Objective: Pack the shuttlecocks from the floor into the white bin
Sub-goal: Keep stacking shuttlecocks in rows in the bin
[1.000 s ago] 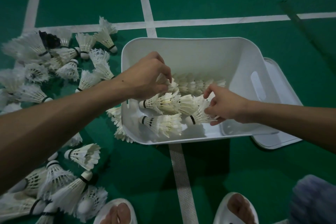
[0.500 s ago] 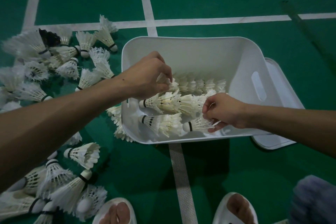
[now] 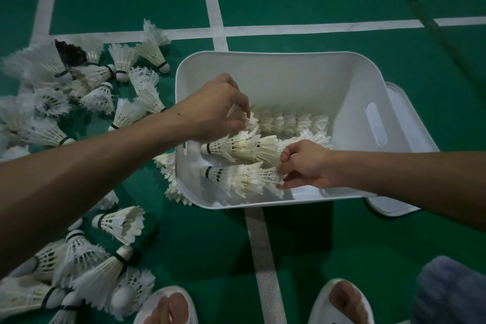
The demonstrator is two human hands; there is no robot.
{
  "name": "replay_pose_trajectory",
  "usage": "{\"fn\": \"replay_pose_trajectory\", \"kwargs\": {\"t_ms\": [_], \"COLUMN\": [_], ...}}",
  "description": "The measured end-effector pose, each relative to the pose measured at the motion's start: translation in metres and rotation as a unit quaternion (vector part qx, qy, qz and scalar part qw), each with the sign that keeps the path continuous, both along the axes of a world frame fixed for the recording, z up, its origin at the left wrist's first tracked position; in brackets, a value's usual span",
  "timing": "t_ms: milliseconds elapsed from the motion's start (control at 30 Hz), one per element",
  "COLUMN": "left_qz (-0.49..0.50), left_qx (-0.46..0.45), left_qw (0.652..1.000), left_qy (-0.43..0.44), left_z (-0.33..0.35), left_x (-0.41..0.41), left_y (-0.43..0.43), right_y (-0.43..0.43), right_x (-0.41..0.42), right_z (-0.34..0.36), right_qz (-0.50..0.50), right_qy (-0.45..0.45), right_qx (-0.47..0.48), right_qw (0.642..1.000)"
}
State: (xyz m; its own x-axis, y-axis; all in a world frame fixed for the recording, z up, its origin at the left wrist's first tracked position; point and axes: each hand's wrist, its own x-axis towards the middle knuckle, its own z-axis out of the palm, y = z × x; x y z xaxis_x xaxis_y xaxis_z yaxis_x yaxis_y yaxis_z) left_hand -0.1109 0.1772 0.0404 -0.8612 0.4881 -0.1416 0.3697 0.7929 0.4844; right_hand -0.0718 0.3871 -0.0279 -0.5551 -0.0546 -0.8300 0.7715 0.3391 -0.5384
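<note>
The white bin (image 3: 265,63) sits on the green floor and holds three rows of nested white shuttlecocks lying on their sides. My left hand (image 3: 210,110) reaches over the bin's left wall and pinches the left end of the far row (image 3: 289,122). My right hand (image 3: 305,166) is inside the bin, fingers closed on the feather end of the near row (image 3: 236,177). The middle row (image 3: 242,147) lies between both hands. Several loose shuttlecocks (image 3: 118,223) lie scattered on the floor left of the bin.
The bin's white lid (image 3: 402,113) lies under and beside its right side. White court lines (image 3: 213,2) cross the green floor. My feet in white slippers (image 3: 168,305) stand at the bottom edge. A short shuttlecock stack (image 3: 168,173) leans against the bin's left outer wall.
My right hand moved left and down, pressing the shuttlecock it held into the near row. My left hand stayed on the far row.
</note>
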Motion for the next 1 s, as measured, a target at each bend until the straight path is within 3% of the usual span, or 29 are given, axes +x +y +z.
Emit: {"fn": "replay_pose_trajectory", "kwargs": {"t_ms": [167, 367, 700, 1000], "left_qz": [0.002, -0.001, -0.006, -0.005], "left_qx": [-0.001, -0.005, 0.002, -0.004], "left_qw": [1.0, 1.0, 1.0, 1.0], "left_qy": [-0.003, -0.004, 0.002, -0.003], "left_z": [0.0, 0.0, 0.0, 0.001], "left_x": [0.0, 0.0, -0.001, 0.001], "left_y": [-0.002, 0.0, -0.003, -0.001], "right_y": [0.004, 0.003, 0.02, 0.01], "right_x": [0.0, -0.007, 0.004, 0.004], "right_z": [-0.004, -0.002, 0.011, 0.01], "right_qz": [-0.008, 0.072, 0.129, 0.116], "right_qy": [0.041, 0.125, 0.11, 0.079], "right_qx": [0.001, 0.074, 0.124, 0.089], "right_qw": [0.999, 0.987, 0.978, 0.986]}}
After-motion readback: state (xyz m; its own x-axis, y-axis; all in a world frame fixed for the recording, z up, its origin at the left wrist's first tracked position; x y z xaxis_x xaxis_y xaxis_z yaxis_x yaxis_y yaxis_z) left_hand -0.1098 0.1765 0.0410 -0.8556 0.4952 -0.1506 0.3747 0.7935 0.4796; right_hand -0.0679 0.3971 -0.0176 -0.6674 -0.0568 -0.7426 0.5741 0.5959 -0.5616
